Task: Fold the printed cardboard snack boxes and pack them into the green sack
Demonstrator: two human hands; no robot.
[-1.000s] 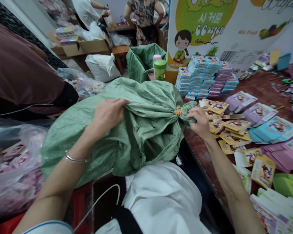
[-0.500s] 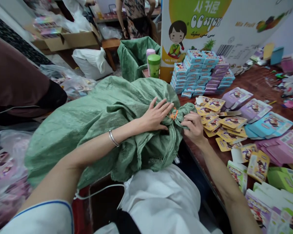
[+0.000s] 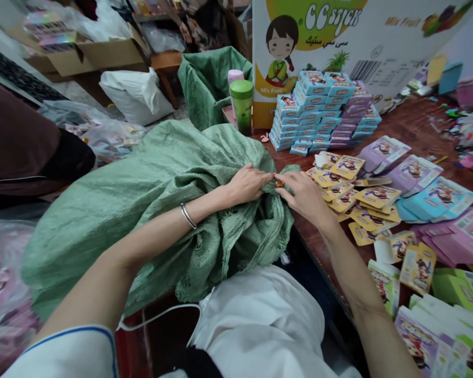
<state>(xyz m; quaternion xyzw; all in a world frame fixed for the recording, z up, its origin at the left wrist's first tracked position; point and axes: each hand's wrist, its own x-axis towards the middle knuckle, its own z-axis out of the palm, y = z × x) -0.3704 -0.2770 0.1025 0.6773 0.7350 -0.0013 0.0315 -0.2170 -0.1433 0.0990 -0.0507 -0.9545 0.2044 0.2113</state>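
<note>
A bulging green woven sack (image 3: 114, 210) lies across in front of me, its gathered neck bound with an orange tie (image 3: 279, 184). My left hand (image 3: 247, 185) is closed on the bunched sack cloth just left of the tie, its fingertips reaching the binding. From the right, my right hand (image 3: 305, 197) pinches at the orange tie with thumb and fingers. The fingertips of both hands nearly meet there. Most of the twisted sack end is hidden behind my right hand.
On the brown table (image 3: 410, 126) are stacked small blue and purple boxes (image 3: 315, 113), flat yellow cartons (image 3: 372, 202) and a large printed carton (image 3: 350, 47). A green-lidded cup (image 3: 242, 105) stands near an open green sack (image 3: 205, 84). Bags of packets (image 3: 8, 278) lie left.
My left hand has gone from lying spread on the sack to closing beside the tie. My right hand has shifted left from the twisted sack end onto the tie.
</note>
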